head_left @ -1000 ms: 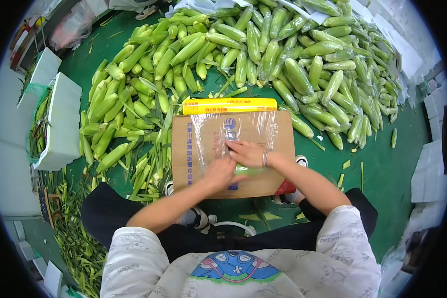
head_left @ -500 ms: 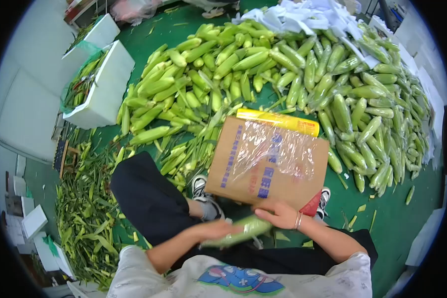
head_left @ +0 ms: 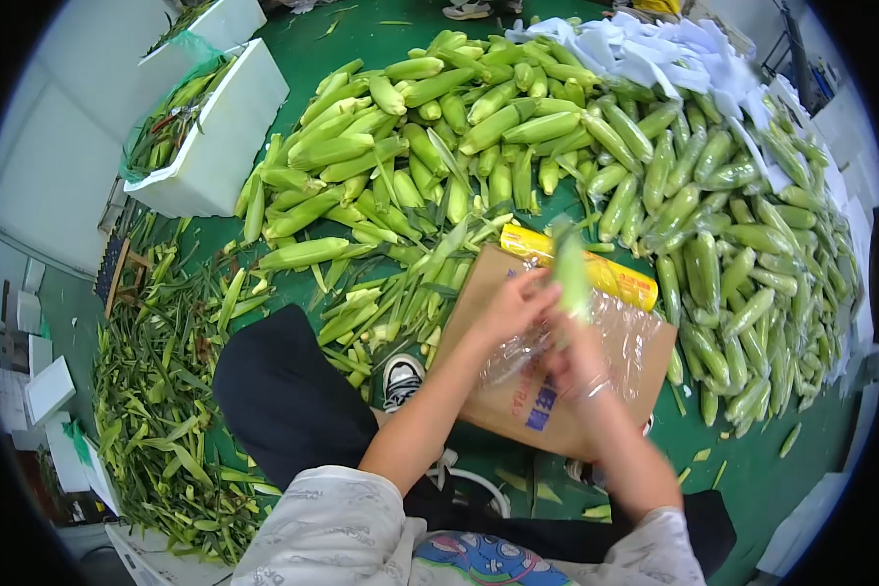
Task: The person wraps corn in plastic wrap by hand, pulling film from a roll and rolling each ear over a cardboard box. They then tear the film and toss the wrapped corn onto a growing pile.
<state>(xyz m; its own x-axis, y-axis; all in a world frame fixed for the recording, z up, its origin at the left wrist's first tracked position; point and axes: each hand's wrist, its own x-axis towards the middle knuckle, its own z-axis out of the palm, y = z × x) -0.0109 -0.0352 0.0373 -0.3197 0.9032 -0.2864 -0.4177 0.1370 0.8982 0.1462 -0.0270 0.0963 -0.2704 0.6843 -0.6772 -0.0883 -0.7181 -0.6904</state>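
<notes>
Over the cardboard box (head_left: 503,398), my right hand (head_left: 580,363) grasps the lower end of a blurred green corn ear (head_left: 571,281); my left hand (head_left: 520,308) sits against it, its grip I cannot tell; beyond lie a yellow roll (head_left: 617,279), then heaped corn ears (head_left: 332,151).

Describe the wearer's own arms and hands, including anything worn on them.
The left hand and right hand are both bare, without gloves. A thin, pale bracelet circles the right wrist, blurred; none shows on the left. Short white sleeves with grey line drawings and lettering leave the forearms uncovered.
</notes>
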